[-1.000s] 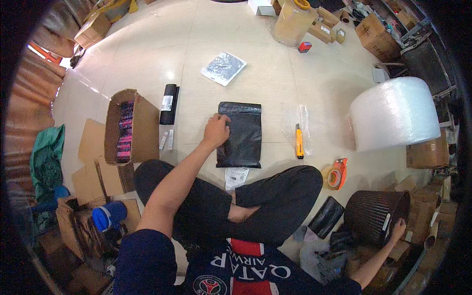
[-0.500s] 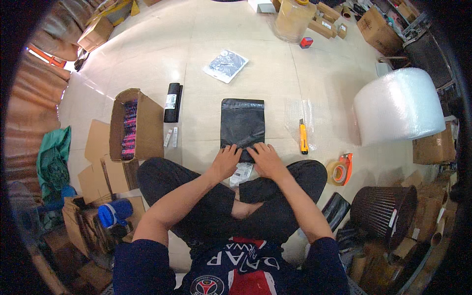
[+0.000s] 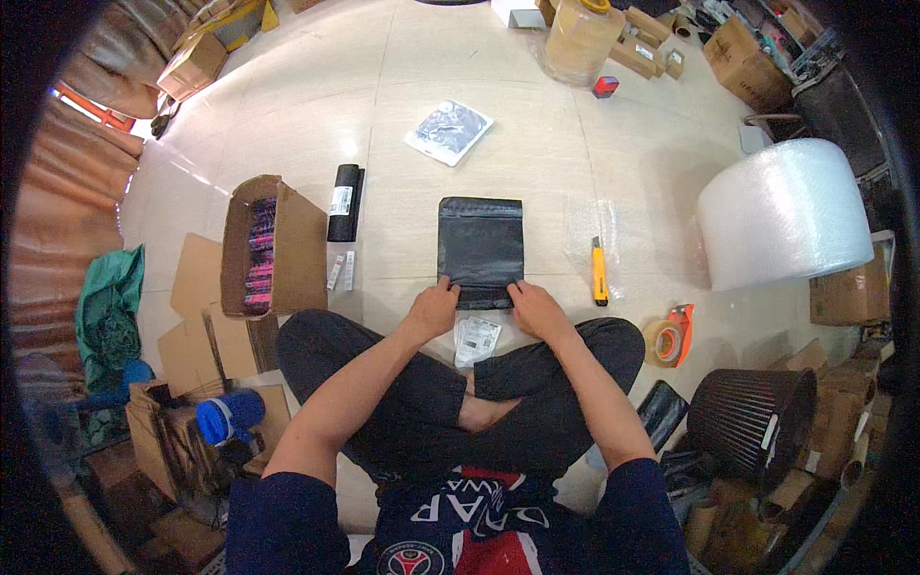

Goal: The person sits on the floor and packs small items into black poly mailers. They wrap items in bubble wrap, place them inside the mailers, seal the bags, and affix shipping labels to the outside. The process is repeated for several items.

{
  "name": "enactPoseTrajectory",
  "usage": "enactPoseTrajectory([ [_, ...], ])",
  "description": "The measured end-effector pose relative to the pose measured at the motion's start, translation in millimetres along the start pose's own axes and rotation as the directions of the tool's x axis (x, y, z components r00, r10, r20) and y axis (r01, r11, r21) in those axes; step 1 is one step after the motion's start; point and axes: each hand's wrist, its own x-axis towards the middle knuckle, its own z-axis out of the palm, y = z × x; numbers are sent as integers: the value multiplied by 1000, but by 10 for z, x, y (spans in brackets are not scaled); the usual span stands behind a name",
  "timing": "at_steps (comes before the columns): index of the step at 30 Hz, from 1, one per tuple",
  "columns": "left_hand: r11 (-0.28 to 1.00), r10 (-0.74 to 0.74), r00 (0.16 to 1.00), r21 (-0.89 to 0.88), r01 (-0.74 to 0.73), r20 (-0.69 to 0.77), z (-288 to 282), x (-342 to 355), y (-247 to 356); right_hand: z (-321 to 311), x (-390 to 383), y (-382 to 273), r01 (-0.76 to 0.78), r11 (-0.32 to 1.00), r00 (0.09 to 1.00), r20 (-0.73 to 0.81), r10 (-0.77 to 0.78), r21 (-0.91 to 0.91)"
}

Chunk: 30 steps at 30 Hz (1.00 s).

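Observation:
A black plastic mailer bag (image 3: 480,240) lies on the floor before my crossed legs, with a crease across its lower end. My left hand (image 3: 431,309) grips its lower left corner between closed fingers. My right hand (image 3: 539,311) grips the lower right corner in the same way. Just below the bag lie some white printed paper slips (image 3: 476,337). An orange box cutter (image 3: 600,270) rests to the right on a piece of clear bubble wrap (image 3: 609,220). Left of the bag are a black roll (image 3: 342,203) with a white label and two small white strips (image 3: 341,271).
A cardboard box of pink packets (image 3: 299,240) stands left. A bubble wrap roll (image 3: 784,213), orange tape dispenser (image 3: 669,335) and dark basket (image 3: 728,417) are right. A white flat packet (image 3: 448,132) lies ahead. Cardboard (image 3: 187,278), boxes (image 3: 743,67) and a plastic-wrapped drum (image 3: 580,43) line the edges.
My right hand has come in from the basket to the bag, and my left hand has moved down to its near edge. The bag's near end now appears folded, uncovering more of the slips.

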Motion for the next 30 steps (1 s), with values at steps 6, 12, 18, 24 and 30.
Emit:
enactPoseTrajectory([
  [6, 998, 39, 999, 39, -41, 33, -153, -79, 56, -236, -65, -46, -16, 1000, 994, 104, 16, 6],
  [12, 998, -58, 994, 8, 58, 93, -229, 98, 37, -292, 80, -88, -66, 994, 997, 46, 62, 86],
  [18, 996, -55, 992, -61, 63, 117, -416, 358, -59, -362, 215, -83, -5, 996, 997, 73, -2, 95],
  [24, 955, 185, 981, 249, -163, -66, 15, -36, 128, -43, 35, -188, 139, 975, 990, 10, -140, -172],
  [30, 992, 1, 1000, -124, 1, 21, 30, 333, -252, 34, 349, 289, -106, 966, 993, 78, 90, 236],
])
